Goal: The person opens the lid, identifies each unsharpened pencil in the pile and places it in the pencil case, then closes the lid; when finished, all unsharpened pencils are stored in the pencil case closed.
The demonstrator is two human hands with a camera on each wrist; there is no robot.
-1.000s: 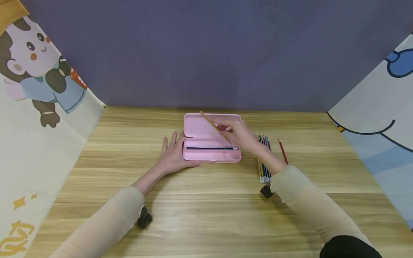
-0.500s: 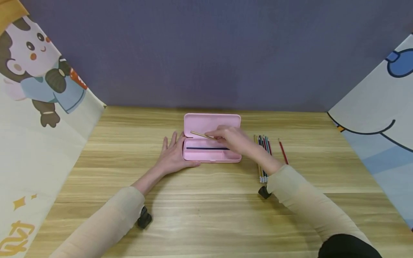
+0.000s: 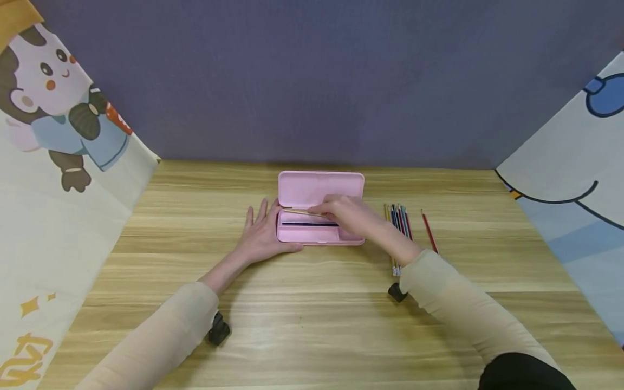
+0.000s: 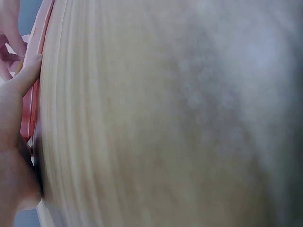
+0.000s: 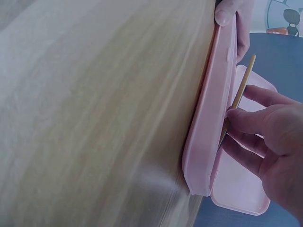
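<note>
A pink pencil case (image 3: pixel 308 235) lies with its lid (image 3: pixel 312 187) folded back; a dark pencil (image 3: pixel 308 223) rests inside. My left hand (image 3: pixel 260 238) presses against the case's left end, fingers spread and thumb along the front edge. My right hand (image 3: pixel 348 214) pinches a yellow pencil (image 3: pixel 299 212) between thumb and fingers. It is held over the back part of the tray, with its far end near the hinge side. In the right wrist view the pencil (image 5: pixel 240 90) slants, one end raised and the lower end dipping behind the case wall.
A bundle of several pencils (image 3: pixel 401 219) lies right of the case, partly under my right forearm. Farther right is a single red pencil (image 3: pixel 429 230). A dark wall (image 3: pixel 322 81) rises behind the wooden table (image 3: pixel 302 325), with printed panels on both sides.
My right hand has lowered the yellow pencil from above the lid towards the tray, turning it from steeply slanted to nearly parallel with the case. My left hand has stayed in place.
</note>
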